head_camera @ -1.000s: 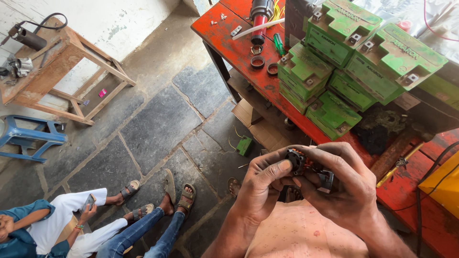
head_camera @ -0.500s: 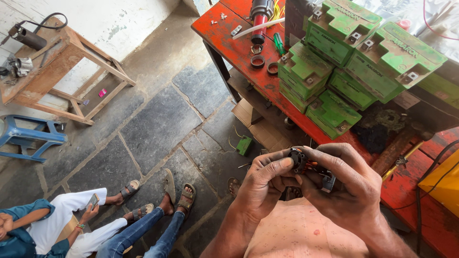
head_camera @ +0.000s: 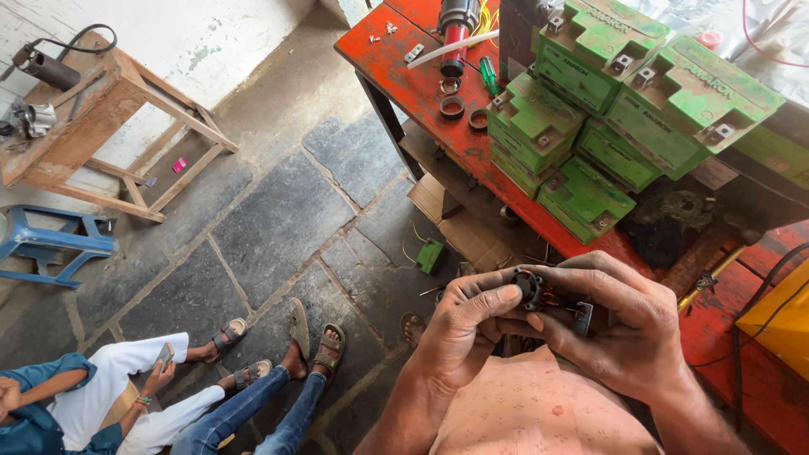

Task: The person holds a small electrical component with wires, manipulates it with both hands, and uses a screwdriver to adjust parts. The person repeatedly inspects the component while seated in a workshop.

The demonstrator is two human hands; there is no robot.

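Left hand [head_camera: 462,327]: curled shut around a small black round part [head_camera: 529,286], thumb pressed across its near face, fingers wrapped behind.
Right hand [head_camera: 628,330]: closed over the same part from the other side, fingers arched over the top, thumb tip meeting the left thumb.
Small black round part: pinched between both hands, held above the lap, just in front of the red workbench [head_camera: 404,72]; reddish wires and a small grey metal piece [head_camera: 582,318] visible under the right fingers.
Green batteries [head_camera: 619,97]: stacked in a leaning pile on the workbench, beyond the hands and well apart from them.
Black rings [head_camera: 452,107]: lying flat on the red top beside the pile, near a green-handled screwdriver [head_camera: 490,76].
Red and black tool [head_camera: 455,29]: at the far end of the bench, a white tube crossing it.
Yellow box [head_camera: 775,316]: at the right edge, close to the right wrist.
Floor [head_camera: 278,219]: dark stone slabs, a small green block [head_camera: 431,255] lying under the bench.
Wooden stand [head_camera: 93,126]: against the white wall, a blue stool [head_camera: 46,244] beside it.
Seated people [head_camera: 126,404]: lower left, legs stretched out in sandals, one holding a phone [head_camera: 163,356].
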